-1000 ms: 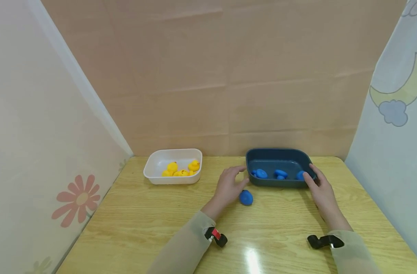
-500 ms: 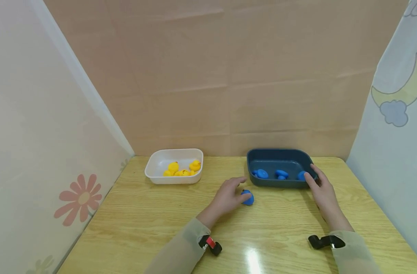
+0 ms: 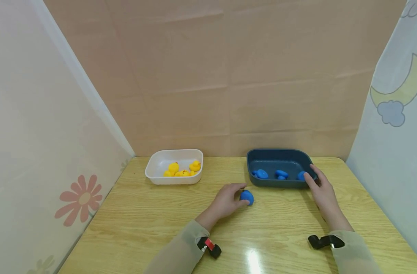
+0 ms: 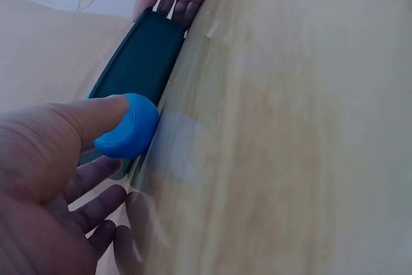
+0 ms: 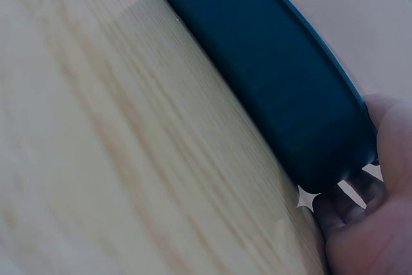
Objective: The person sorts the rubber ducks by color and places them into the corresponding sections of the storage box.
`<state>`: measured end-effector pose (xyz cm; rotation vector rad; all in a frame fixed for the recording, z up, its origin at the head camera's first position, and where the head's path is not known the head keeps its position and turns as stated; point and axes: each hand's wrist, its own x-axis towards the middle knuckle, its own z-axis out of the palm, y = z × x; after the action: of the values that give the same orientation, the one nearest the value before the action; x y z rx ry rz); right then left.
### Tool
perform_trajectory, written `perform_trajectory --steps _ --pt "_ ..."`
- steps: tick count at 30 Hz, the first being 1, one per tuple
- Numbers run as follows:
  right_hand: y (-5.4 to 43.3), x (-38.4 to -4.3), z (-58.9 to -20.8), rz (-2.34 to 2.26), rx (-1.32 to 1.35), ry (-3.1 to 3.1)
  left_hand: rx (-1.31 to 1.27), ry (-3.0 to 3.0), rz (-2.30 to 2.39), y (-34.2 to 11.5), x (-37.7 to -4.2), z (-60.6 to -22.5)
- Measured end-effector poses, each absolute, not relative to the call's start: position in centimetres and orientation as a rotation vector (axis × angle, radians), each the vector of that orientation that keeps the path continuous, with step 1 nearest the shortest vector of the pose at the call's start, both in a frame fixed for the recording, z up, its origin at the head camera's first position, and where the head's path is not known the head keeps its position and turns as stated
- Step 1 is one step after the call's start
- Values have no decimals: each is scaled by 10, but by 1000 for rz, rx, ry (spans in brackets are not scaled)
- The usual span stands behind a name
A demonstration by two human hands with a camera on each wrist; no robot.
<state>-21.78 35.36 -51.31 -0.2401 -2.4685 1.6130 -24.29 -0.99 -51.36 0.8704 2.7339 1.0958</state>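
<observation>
On the table in front of the dark blue bin [image 3: 280,183] lies a blue rubber duck [image 3: 247,197], seen as a smooth round shape in the left wrist view. My left hand [image 3: 225,201] has its thumb against one side of the duck [image 4: 132,130] and curled fingers at the other, though the full contact is partly hidden. At the bin's right end my right hand [image 3: 322,192] grips the wall, thumb at the rim and fingers curled outside, as the right wrist view shows. Several blue rubber ducks [image 3: 262,174] lie inside the bin.
A white bin [image 3: 174,180] with several yellow rubber ducks [image 3: 173,167] stands at the back left of the wooden table [image 3: 143,224]. Behind it hangs a tan backdrop [image 3: 229,76]. Printed panels [image 3: 393,152] close off both sides.
My left hand has come down from beside the bin's left end toward me, and its thumb and fingers have closed in around the blue rubber duck. The right hand stays at the bin.
</observation>
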Motion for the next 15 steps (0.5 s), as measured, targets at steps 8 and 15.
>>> perform_trajectory --steps 8,15 --pt "353 -219 -516 1621 -227 -2462 912 2740 1070 -13 -244 -519" --pt "354 -219 -515 1623 -227 -2464 938 2748 1081 -14 -246 -522"
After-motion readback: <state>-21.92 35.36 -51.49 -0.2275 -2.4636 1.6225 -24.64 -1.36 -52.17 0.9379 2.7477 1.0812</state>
